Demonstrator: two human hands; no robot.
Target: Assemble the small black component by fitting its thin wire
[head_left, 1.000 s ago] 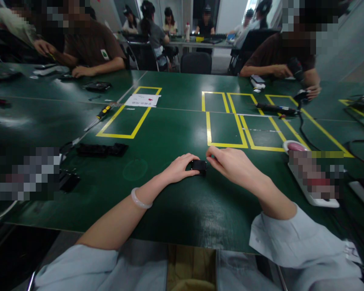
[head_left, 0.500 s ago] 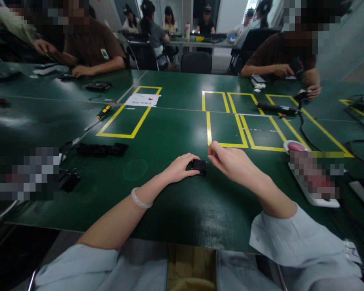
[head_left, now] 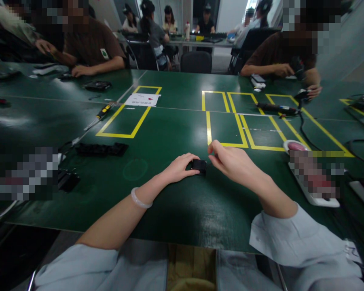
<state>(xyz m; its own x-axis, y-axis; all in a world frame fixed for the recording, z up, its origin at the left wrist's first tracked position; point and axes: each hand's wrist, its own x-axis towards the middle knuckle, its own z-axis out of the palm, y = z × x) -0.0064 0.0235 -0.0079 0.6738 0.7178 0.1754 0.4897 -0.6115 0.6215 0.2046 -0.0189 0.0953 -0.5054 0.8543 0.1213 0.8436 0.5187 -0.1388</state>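
One black piece (head_left: 199,166) sits gripped in left hand (head_left: 181,168); right hand (head_left: 232,161) curled, hold unclear.

Left hand (head_left: 182,167) – thumb opposing fingers; right hand (head_left: 235,163) – fingers curled.

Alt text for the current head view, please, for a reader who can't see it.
A person's left hand grips a small black block at a green table, and the right hand, fingers curled, is just beside it. Beyond lie yellow tape outlines, a white paper sheet and a yellow-and-black tool, with other people seated across the table.
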